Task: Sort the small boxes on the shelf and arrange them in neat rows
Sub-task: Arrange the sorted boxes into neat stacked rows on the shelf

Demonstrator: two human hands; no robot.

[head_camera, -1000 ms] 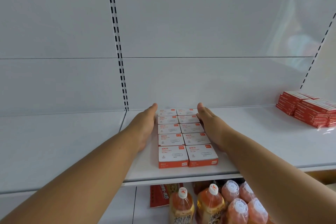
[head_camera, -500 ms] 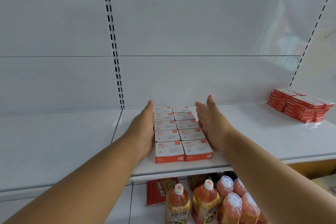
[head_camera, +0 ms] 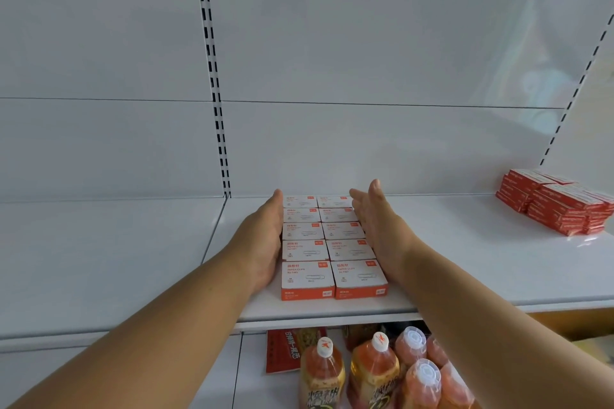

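Shelf (head_camera: 465, 262) is carrying the paper-clip boxes (head_camera: 332, 242) in a two-wide block, long axis running front to back, sitting directly between the two palms. Left hand (head_camera: 262, 242) is lying flat along the block's left flank, fingers straight, looks touching. Right hand (head_camera: 375, 226) is flanking the other side, fingers straight, tilted slightly off; contact unclear. Nothing gripped. Both hands equally near. Red stack (head_camera: 558, 206) is sitting well right of the right hand.

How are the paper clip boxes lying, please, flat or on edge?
Flat: the boxes show their white printed tops, orange fronts facing out, in two touching columns.
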